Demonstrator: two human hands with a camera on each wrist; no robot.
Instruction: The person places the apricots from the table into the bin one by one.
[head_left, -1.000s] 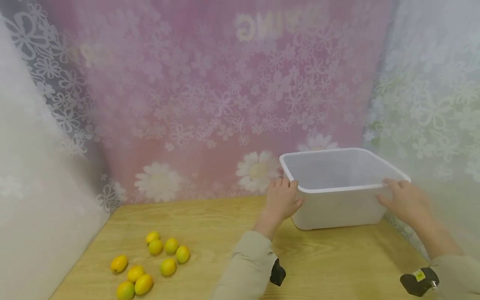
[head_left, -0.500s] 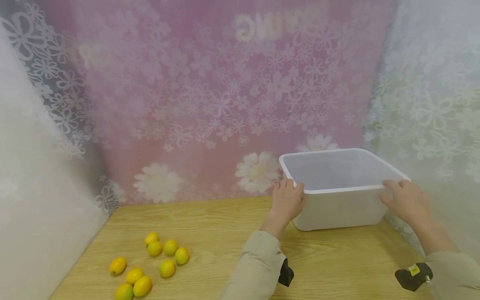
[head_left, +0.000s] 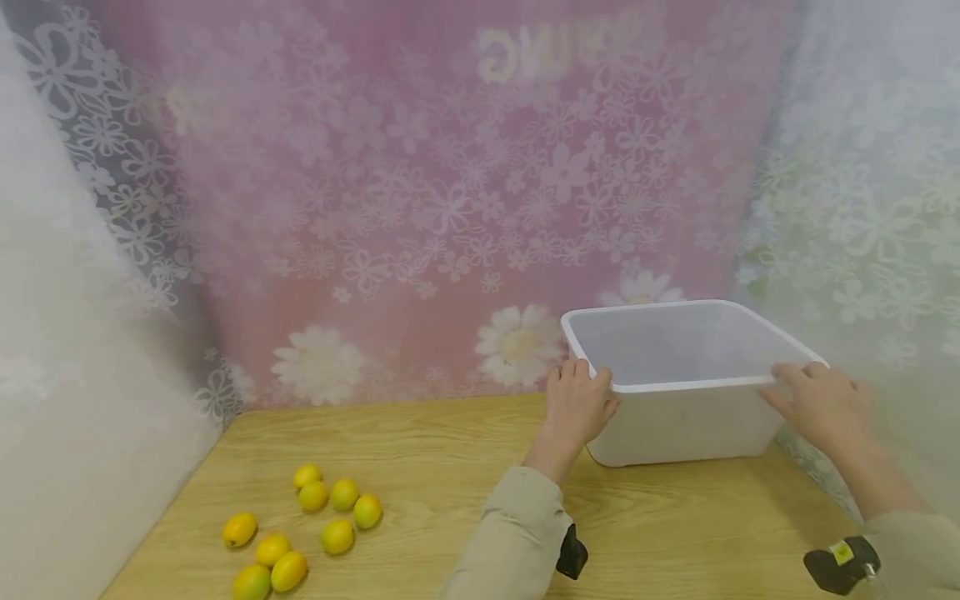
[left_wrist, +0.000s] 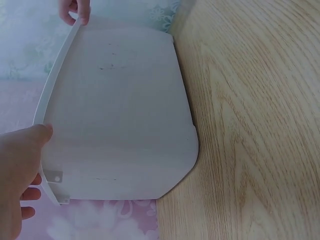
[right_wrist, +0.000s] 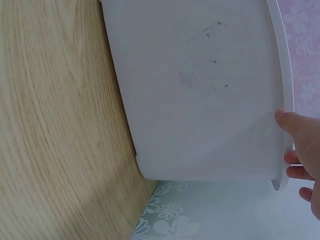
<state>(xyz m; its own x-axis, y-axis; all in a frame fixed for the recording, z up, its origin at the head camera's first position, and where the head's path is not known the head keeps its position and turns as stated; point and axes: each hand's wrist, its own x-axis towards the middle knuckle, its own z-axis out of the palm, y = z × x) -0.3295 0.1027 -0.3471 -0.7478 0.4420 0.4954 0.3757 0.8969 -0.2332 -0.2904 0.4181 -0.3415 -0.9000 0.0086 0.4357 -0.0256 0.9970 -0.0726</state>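
Note:
A white plastic storage box [head_left: 697, 421] with no lid stands on the wooden table at the back right, its broad front wall towards me. My left hand [head_left: 577, 408] grips the rim at the near left corner. In the left wrist view its thumb lies on the outer wall, with the fingers curled past the rim. At the near right corner, my right hand [head_left: 821, 406] holds the rim in the same way. The right wrist view shows that thumb [right_wrist: 287, 119] against the rim's outer side, the fingers behind it. Dark scuffs [right_wrist: 212, 32] mark the wall.
Several yellow-green fruits [head_left: 337, 536] lie loosely grouped on the table [head_left: 450, 467] at the front left. Flower-patterned curtains [head_left: 420, 208] hang behind the table and at both sides. The right one [head_left: 885, 275] comes close to the box.
My left hand has shifted slightly right at the box's corner, its fingers drawn closer round the rim. The box, my right hand and the fruits stay nearly in place.

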